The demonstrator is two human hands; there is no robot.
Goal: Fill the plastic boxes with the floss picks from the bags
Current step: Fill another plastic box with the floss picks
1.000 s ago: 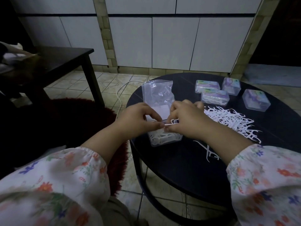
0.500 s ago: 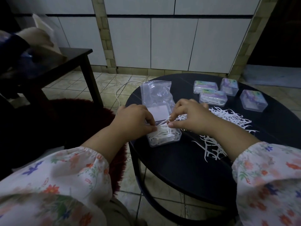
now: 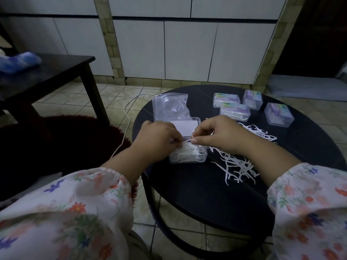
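Note:
An open clear plastic box (image 3: 189, 157) with white floss picks in it sits at the left edge of the round black table (image 3: 206, 199); its lid (image 3: 185, 127) stands open behind. My left hand (image 3: 159, 142) and my right hand (image 3: 217, 135) meet just above the box, and both pinch the same white floss pick (image 3: 187, 145) between fingertips. A loose heap of floss picks (image 3: 236, 162) lies to the right of the box, partly under my right forearm. An empty clear bag (image 3: 170, 106) lies behind the box.
Several closed, filled clear boxes (image 3: 234, 111) stand at the back right of the table. A white cable (image 3: 125, 124) runs over the tiled floor at left. A dark side table (image 3: 56, 72) and a dark red rug (image 3: 62, 139) are further left.
The camera has tilted and the view has shifted. My hands stay together over the open box, still handling a pick; the box now shows more picks than a second ago.

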